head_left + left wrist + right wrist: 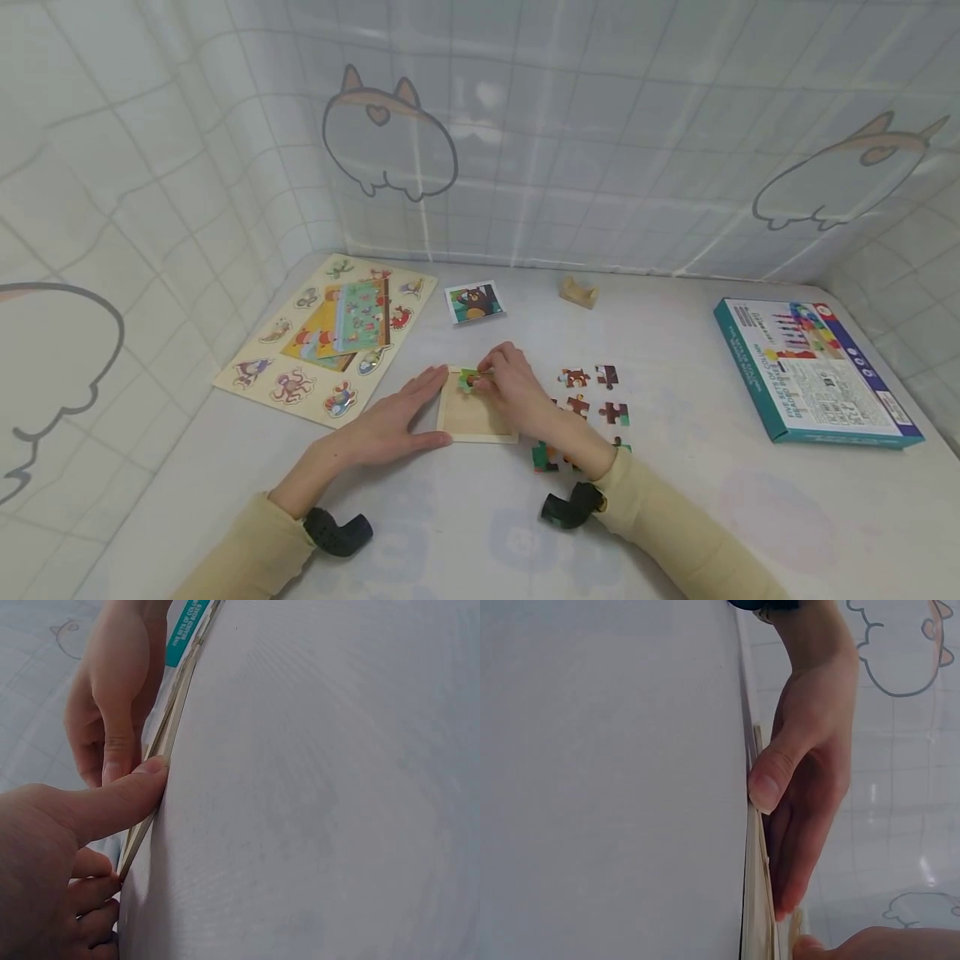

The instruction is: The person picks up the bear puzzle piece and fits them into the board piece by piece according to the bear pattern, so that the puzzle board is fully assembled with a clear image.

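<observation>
A shallow wooden puzzle tray [472, 423] lies on the table between the hands. Along its left edge rests my left hand [392, 423], fingers extended to the far corner and thumb at the near one. The left wrist view has that thumb [124, 799] against the tray's rim [174, 724]. My right hand [517, 392] pinches a green jigsaw piece [468, 381] over the tray's far left corner. In the right wrist view, a thin edge of the piece [797, 924] shows at the right fingertips [808, 945]. Part of the tray is hidden under the right hand.
Several loose jigsaw pieces [613, 413] lie right of the tray, some behind the right forearm. A bear picture card [474, 302] and a small wooden stand [578, 292] are farther back. Left is an animal puzzle board [292, 379] bearing picture sheets; right, a teal-edged box [821, 375].
</observation>
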`<action>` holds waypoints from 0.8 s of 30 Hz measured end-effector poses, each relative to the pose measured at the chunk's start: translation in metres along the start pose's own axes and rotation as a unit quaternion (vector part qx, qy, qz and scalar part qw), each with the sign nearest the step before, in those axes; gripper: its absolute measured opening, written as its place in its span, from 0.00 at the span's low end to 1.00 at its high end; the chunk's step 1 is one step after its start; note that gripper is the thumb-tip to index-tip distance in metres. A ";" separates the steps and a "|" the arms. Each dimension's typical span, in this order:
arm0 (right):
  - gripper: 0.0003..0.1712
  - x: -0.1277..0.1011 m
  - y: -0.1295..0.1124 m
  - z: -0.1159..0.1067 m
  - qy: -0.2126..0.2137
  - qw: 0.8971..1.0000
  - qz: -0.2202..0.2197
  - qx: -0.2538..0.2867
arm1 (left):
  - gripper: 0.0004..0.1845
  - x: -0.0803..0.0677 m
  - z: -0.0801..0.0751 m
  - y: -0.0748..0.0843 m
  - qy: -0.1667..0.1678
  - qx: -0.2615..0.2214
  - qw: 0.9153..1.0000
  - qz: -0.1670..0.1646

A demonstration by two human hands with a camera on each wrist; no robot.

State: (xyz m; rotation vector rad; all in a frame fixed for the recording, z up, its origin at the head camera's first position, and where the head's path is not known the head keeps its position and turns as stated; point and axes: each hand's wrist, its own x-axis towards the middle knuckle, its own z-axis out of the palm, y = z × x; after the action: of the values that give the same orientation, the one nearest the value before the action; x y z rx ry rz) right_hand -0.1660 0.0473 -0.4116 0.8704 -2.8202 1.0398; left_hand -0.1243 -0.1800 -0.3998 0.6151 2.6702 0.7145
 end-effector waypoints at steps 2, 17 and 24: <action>0.14 0.002 -0.001 0.002 0.000 1.000 -0.004 -0.004 | 0.50 0.000 0.000 0.000 -0.001 0.003 1.000 -0.002; 0.13 0.004 0.001 0.015 0.005 0.998 -0.042 -0.038 | 0.49 -0.001 0.002 0.000 0.001 0.005 1.000 0.007; 0.12 0.003 0.001 0.016 0.011 0.997 -0.053 -0.049 | 0.47 0.000 0.002 0.000 0.004 0.011 1.000 0.016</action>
State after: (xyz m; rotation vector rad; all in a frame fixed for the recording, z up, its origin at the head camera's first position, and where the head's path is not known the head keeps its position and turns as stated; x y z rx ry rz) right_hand -0.1660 0.0371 -0.4245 0.9806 -2.7451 0.8852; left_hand -0.1230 -0.1791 -0.4013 0.6645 2.6840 0.6974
